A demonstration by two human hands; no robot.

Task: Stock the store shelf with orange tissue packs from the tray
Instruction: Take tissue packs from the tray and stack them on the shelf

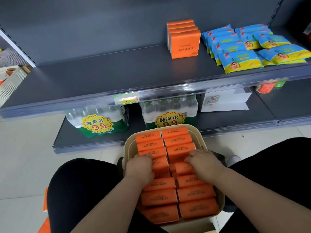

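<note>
Beige tray point(125, 148) holds two rows of orange tissue packs point(195, 194); left hand point(140, 167) and right hand point(202, 163) grip middle ones, fingertips hidden

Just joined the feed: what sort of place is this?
Most likely a shop aisle: grey shelf with a price tag on its rail, water packs bearing 9.9 stickers below, tissue packs and wipes on display.

Blue and yellow soft plastic wipe packets point(240, 59) lie overlapped in rows at the far right. Lower down, a shrink-wrapped pack of clear water bottles point(99, 121) stands left of a second such pack point(170, 113), each bearing a yellow starburst price sticker. Right of them sits a white cardboard box point(225, 101), then a red can point(265, 87). Pale floor tiles point(25, 157) spread at the near left.
</note>
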